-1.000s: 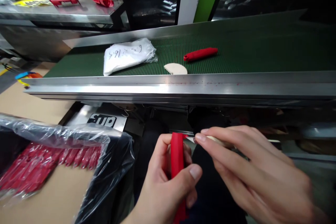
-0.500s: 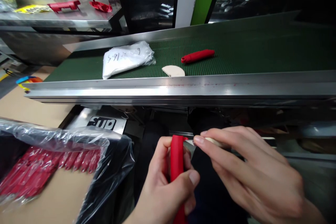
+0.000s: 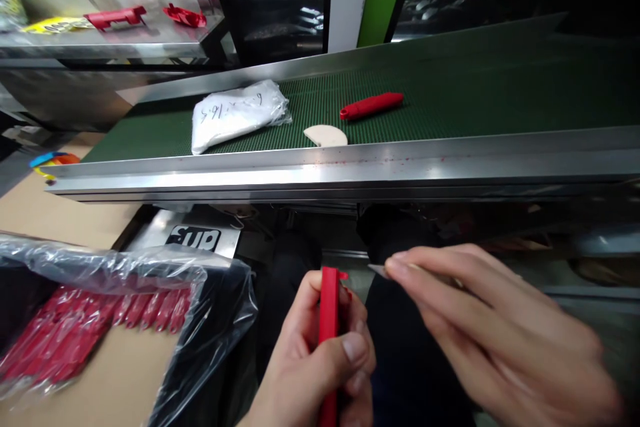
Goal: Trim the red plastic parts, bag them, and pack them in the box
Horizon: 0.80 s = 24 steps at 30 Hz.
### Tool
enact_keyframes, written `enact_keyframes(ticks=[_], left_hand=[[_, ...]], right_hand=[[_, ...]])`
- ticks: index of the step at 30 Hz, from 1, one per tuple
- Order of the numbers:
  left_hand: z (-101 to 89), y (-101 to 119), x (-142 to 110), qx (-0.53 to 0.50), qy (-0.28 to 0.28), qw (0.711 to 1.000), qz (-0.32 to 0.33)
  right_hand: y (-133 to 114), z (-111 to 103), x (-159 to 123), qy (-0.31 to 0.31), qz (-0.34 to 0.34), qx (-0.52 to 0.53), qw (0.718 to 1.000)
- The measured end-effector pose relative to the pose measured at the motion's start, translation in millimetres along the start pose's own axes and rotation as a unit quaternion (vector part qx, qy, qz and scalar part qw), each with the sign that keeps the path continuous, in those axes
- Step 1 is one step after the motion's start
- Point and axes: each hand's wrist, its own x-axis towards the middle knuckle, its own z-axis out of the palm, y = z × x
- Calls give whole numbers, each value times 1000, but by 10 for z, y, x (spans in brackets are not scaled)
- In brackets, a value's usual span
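Observation:
My left hand (image 3: pixel 313 367) is closed round a narrow red plastic handle (image 3: pixel 329 320), held upright at the bottom centre. My right hand (image 3: pixel 490 333) sits just to its right, fingers pinched on a small knife whose metal tip (image 3: pixel 376 270) pokes out beside the handle's top end, a short gap away. On the green conveyor belt (image 3: pixel 450 100) above lie another red handle (image 3: pixel 371 105), a cream half-round piece (image 3: pixel 325 135) and a white plastic bag with writing (image 3: pixel 236 113).
The belt's steel rail (image 3: pixel 320 170) runs across the view above my hands. At lower left a cardboard box lined with clear plastic (image 3: pixel 125 267) holds several red handles (image 3: pixel 85 327). A steel shelf (image 3: pixel 115 40) at upper left carries red plastic parts.
My right hand drew the blade tip slightly right, away from the handle's top. My left hand turned the red handle so it now shows edge-on. The view drifted a little.

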Motion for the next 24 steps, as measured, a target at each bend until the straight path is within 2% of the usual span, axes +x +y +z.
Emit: enact_keyframes(ticks=[3,7,13,15,18,20,24], left_hand=[[21,32,23,-52,-30,998,-1],[26,53,26,-105,-61,992,-34],[2,41,36,-108,-67,991,-44],[-18,-14,45,-91,-76,993,-29],[-53,-114,56,-78,-134,988,23],[-75,-140,60,-84,-167,982,36],[-106,-71,59,-102,-156,982,-33]], right_hand=[[-98,43,-12,-13,-1,11,1000],[-98,41,9,-45,-8,12,999],[-78,55,12,-29,-15,17,999],[-46,75,-5,-8,-21,17,1000],[38,82,-35,36,6,1,999],[82,59,-44,37,30,8,999],[83,-13,-16,-12,-7,39,999]])
